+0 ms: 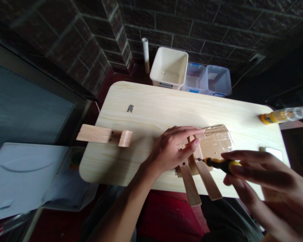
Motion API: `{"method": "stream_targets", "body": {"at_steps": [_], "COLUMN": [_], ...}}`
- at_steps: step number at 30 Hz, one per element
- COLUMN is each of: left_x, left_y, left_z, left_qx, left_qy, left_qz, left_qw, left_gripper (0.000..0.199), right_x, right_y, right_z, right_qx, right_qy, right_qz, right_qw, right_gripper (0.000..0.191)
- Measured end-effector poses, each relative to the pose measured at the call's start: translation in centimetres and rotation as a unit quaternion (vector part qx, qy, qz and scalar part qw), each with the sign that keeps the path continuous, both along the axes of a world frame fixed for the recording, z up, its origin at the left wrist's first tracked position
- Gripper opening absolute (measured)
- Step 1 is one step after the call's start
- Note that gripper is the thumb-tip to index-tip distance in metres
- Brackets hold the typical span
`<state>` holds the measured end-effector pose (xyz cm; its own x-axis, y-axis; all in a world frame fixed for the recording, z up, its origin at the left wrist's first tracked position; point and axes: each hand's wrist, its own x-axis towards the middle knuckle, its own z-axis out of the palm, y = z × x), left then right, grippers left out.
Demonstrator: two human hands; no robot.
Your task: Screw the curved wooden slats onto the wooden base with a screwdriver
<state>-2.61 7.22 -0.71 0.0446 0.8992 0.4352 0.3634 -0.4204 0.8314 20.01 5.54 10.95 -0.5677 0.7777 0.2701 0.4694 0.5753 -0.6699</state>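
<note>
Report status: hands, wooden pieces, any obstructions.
Left hand on wooden pieces, cardboard beneath. Right hand holds screwdriver, tip at one piece. Left thumb near tip; nothing visibly blocking it.

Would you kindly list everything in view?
screwdriver: 1, yellow and black, in right hand
wooden strips: 2, tan, under left hand
wooden bars: 2, tan, table's left
cardboard: 1, brown, under strips
loose screws: several, dark, table's left
container: 1, clear and yellow, table's right
flat object: 1, whitish, table's right
table: 1, pale, centre
bin: 1, cream, beyond table
boxes: 2, clear, beside bin
tube: 1, white, beside bin
storage box: 1, white, lower left
socket: 1, whitish, brick wall
left hand: 1, bare, on strips
right hand: 1, bare, holding screwdriver
</note>
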Motion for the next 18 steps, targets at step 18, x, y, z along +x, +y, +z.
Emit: {"method": "stream_targets", "body": {"at_steps": [18], "left_x": [-0.12], "left_y": [0.00], "left_z": [0.01], "left_qx": [-0.001], "left_qy": [0.011], "left_qz": [-0.004], "left_qw": [1.000], "left_gripper": [0.026], "right_x": [0.11], "right_y": [0.02], "right_z": [0.06], "right_qx": [-0.003], "right_qy": [-0.019], "right_qz": [0.020], "right_qw": [1.000], "right_gripper": [0.035]}}
